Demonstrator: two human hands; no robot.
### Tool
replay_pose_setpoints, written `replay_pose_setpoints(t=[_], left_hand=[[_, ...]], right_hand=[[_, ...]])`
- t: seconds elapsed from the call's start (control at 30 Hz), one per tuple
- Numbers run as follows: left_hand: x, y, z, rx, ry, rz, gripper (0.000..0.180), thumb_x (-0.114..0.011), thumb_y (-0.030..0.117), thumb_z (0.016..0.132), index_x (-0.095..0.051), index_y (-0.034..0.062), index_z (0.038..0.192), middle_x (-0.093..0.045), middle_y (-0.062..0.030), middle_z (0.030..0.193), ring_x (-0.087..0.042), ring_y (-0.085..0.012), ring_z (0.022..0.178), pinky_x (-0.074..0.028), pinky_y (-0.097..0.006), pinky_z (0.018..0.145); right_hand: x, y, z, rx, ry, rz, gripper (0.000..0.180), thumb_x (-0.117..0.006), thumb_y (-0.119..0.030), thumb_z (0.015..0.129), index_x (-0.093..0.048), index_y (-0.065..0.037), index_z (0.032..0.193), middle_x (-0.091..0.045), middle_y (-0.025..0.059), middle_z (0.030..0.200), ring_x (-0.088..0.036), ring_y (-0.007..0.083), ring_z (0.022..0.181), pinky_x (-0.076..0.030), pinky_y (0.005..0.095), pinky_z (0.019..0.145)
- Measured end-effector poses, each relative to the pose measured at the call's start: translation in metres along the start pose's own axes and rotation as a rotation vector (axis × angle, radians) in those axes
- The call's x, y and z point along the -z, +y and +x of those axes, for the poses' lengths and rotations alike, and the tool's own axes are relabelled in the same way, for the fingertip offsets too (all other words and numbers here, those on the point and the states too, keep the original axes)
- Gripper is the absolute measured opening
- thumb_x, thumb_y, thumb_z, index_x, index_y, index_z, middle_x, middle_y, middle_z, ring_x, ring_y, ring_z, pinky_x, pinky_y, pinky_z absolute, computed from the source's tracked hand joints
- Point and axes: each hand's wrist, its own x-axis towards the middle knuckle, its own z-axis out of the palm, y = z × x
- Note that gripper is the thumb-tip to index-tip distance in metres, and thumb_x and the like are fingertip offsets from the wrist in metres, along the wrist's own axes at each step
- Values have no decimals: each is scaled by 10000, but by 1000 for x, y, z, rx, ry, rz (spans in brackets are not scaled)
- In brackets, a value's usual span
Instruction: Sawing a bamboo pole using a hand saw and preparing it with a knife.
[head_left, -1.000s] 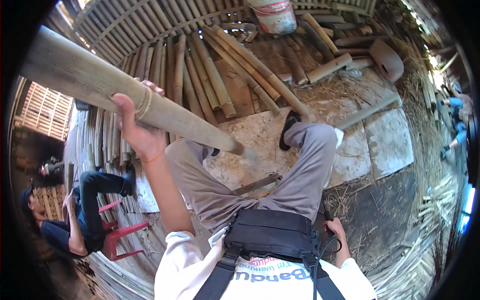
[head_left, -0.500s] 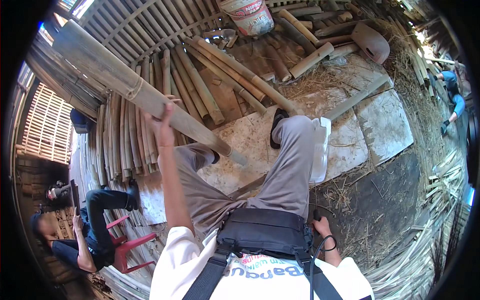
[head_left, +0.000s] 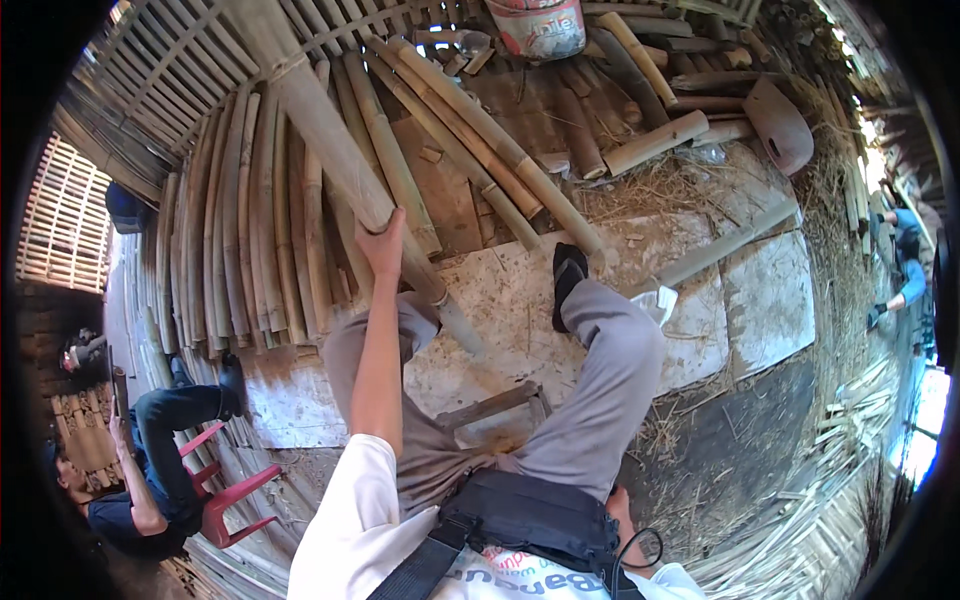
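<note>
My left hand (head_left: pixel 383 245) is closed round a thick bamboo pole (head_left: pixel 330 130) in front of my left knee. The pole leans away to the far left, and its lower end meets the stained white slab (head_left: pixel 520 310) between my feet. My right hand (head_left: pixel 621 510) is low beside my right hip, beyond the black waist bag (head_left: pixel 530 515). The bag hides much of that hand, so its fingers and anything in them cannot be made out. A small wooden frame (head_left: pixel 490 405) stands between my thighs.
Many bamboo poles (head_left: pixel 240 230) lie side by side at the left. A paint bucket (head_left: pixel 540 25) stands at the back, near cut bamboo pieces (head_left: pixel 655 143). At lower left a person sits by a red plastic chair (head_left: pixel 235 505). Split strips (head_left: pixel 800 520) litter the right side.
The bamboo pole has swung to a steeper slant, and my left hand now wraps it nearer its lower end. My right hand, earlier on a dark handle, has drawn back behind the bag.
</note>
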Motion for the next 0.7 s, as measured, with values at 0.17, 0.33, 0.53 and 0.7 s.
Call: replay_pose_setpoints(t=[0.17,0.33,0.53,0.7], left_hand=[[-90,-43,50,-22,-89,47,602,-735,259,715,-470,-64,1149,-561,-172,1089,-555,-261,976,-439,-357,839],[-168,-48,102,94,-278,-23,667,-734,272,711,-419,-44,1208,-533,-181,1142,-539,-275,1008,-419,-358,875],[-222,-118,152,111,-225,165,806,-745,378,692,-353,-50,1252,-505,-204,1183,-519,-302,1063,-428,-387,908],[-231,-164,153,214,-191,196,741,-747,345,691,-406,-57,1213,-515,-235,1159,-535,-335,1039,-457,-414,899]], right_hand=[[18,-41,20,-172,-21,58,385,-637,-236,732,-589,82,944,-632,260,835,-634,347,828,-477,404,706],[24,-80,38,-286,-22,107,382,-636,-234,732,-590,84,940,-633,256,832,-633,341,822,-476,401,702],[22,-110,61,-358,-23,154,379,-634,-230,732,-590,87,935,-634,252,828,-633,335,814,-475,398,698],[18,-125,73,-416,-22,182,376,-633,-228,732,-590,89,930,-635,248,825,-632,329,808,-474,396,694]])
